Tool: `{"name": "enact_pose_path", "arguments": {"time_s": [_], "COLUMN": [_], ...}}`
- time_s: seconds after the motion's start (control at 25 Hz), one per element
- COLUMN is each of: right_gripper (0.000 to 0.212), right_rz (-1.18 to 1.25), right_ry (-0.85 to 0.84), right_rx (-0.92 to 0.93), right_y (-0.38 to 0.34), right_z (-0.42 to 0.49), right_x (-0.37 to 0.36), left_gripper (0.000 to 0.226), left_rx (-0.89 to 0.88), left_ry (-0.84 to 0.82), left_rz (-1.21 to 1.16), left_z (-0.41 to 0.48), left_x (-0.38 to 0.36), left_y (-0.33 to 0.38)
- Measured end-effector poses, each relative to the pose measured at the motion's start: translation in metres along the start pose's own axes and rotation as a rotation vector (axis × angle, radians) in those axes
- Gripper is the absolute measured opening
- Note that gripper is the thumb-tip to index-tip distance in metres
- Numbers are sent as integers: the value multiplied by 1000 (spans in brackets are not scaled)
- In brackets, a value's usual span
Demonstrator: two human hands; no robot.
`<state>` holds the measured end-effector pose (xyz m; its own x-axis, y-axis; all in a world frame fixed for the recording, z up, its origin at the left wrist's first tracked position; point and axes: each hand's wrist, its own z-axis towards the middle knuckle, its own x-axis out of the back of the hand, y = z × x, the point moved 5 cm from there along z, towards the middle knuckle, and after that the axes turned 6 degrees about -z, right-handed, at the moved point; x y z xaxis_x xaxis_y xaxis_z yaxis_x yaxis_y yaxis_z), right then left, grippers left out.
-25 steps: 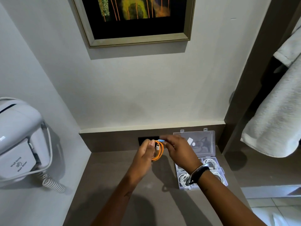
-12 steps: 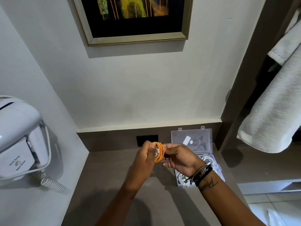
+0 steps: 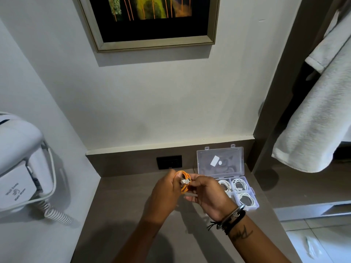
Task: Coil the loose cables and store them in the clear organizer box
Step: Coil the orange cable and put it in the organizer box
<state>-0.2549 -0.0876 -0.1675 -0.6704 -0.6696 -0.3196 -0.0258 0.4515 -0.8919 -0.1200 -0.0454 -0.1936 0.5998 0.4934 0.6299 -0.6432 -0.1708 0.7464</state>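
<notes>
Holding the coiled orange cable point(image 3: 183, 184) clamped between left hand point(image 3: 165, 194) and right hand point(image 3: 208, 196); just right of that grip, the clear plastic organizer box point(image 3: 247, 201) already stores white coils, so this one awaits stowing.

Counter point(image 3: 121, 215) is open to my left and in front, bare surface right up to the back ledge. Left wall carries a hair dryer point(image 3: 17, 164) with its coiled cord point(image 3: 57, 215) hanging down just off the counter edge, so the far left is tight. Wall socket point(image 3: 169, 162) sits flush behind my hands, no snag. To my right the clear organizer box point(image 3: 252, 198) sits on the counter, its lid point(image 3: 220, 162) standing upright against the back ledge, blocking reach from behind; entry is from above or front. My right hand point(image 3: 207, 196) partly covers its near-left compartment. Dark partition point(image 3: 275, 111) and hanging towel point(image 3: 313, 120) close off the right side.
</notes>
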Motion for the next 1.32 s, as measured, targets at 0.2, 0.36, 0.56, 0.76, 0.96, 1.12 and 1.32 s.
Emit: {"name": "enact_pose_path", "arguments": {"time_s": [0.2, 0.36, 0.56, 0.76, 0.96, 1.12, 1.32], "right_gripper": [21, 25, 25, 20, 17, 12, 16], "right_rz": [-215, -296, -473, -322, -136, -51, 71], "right_ry": [202, 286, 586, 513, 451, 356, 423], "right_rx": [93, 130, 314, 205, -45, -189, -234], "right_y": [7, 16, 34, 47, 63, 73, 90], "right_z": [-8, -16, -31, -26, -14, 6, 38], "right_x": [15, 45, 94, 145, 205, 235, 247], "left_gripper": [25, 29, 33, 35, 37, 25, 23], "left_rx": [-21, 38, 63, 122, 13, -5, 188], "left_ry": [-47, -60, -113, -142, -150, -186, -256], "left_rz": [48, -100, -91, -82, -22, 117, -119], "left_z": [-6, -15, -19, -17, -12, -7, 14], "left_x": [-17, -49, -104, -157, -202, -231, -245], "left_y": [12, 25, 46, 55, 56, 35, 7]}}
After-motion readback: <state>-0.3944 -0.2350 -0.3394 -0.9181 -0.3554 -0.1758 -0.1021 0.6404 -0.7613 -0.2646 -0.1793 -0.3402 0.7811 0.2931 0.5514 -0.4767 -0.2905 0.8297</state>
